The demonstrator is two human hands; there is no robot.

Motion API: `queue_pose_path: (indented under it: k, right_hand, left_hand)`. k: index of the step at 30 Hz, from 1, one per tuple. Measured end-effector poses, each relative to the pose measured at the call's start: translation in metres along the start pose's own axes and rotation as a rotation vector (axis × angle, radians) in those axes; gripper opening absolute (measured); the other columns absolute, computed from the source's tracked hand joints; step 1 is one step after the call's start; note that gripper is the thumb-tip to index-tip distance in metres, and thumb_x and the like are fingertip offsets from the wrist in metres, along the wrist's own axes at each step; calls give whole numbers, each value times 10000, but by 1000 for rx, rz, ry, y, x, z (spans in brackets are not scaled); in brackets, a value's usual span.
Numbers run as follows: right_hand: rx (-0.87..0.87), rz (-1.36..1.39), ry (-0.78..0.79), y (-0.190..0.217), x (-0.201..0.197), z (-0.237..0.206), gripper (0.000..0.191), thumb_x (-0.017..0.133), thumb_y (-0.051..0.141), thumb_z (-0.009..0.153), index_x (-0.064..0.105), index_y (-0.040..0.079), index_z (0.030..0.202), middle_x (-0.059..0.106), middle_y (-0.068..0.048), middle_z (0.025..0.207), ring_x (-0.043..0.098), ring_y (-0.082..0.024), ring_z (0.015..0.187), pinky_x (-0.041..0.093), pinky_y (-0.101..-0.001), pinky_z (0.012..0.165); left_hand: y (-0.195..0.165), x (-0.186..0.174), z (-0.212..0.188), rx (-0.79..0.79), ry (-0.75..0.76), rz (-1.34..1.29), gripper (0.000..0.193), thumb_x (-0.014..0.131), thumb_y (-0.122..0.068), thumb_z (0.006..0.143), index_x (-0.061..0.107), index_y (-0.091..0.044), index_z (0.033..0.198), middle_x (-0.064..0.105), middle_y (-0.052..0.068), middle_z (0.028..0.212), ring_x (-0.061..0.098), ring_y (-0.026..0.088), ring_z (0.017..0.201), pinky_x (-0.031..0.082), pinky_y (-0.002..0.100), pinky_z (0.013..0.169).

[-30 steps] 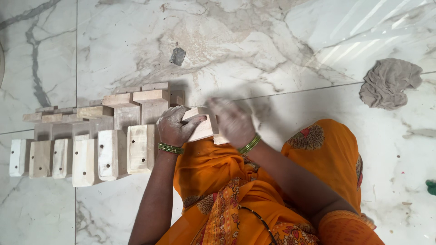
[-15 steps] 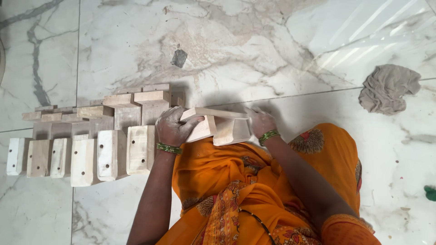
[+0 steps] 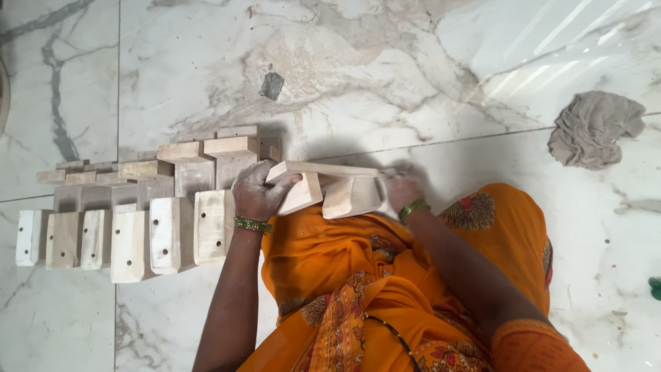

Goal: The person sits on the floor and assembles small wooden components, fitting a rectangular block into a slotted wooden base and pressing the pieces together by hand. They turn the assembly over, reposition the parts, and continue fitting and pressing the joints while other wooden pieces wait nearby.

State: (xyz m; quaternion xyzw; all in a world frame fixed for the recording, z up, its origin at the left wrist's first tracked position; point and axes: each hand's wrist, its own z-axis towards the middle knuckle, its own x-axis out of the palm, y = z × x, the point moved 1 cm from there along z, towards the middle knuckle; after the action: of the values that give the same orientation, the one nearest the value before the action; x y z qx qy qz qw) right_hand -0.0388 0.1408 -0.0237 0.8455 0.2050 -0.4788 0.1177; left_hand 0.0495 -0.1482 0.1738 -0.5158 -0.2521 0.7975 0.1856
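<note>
My left hand [image 3: 256, 191] grips the left end of a pale wooden piece [image 3: 323, 180], a flat board with two short blocks under it, held above my lap. At the piece's right end my right hand [image 3: 403, 191] rests with its fingers bent against the wood. Both wrists wear green bangles. Just left of my left hand, a row of similar wooden blocks [image 3: 124, 234] with drilled holes lies side by side on the marble floor [image 3: 385, 76]. More blocks [image 3: 206, 155] are stacked behind them.
A crumpled grey cloth [image 3: 593, 129] lies on the floor at the right. A small dark scrap [image 3: 271, 85] sits beyond the blocks. My orange garment [image 3: 358, 289] fills the lower middle. A green object [image 3: 655, 287] peeks in at the right edge.
My right hand has slid from the middle of the wooden piece to its right end. The piece now shows at full length. My left hand has stayed in place.
</note>
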Motion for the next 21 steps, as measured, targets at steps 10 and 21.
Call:
queue_pose_path:
  k: [10,21]
  right_hand:
    - [-514,635,-979,87,-124,-67,467,474,-6,1007,537,192,1426,719,-62,1323,716,-155,823,621,-294,639]
    - [24,33,-96,-13,-1,6,408,372,14,1096,577,158,1417,694,-57,1309,711,-125,866,618,-272,720]
  left_hand:
    - [-6,8,-1,197,-83,109,538,860,-539,741,644,-49,792,631,117,744,608,326,705,499,439,672]
    - [1,1,0,79,-30,46,483,876,-486,746,649,-61,781,644,105,733,619,338,708,494,449,682]
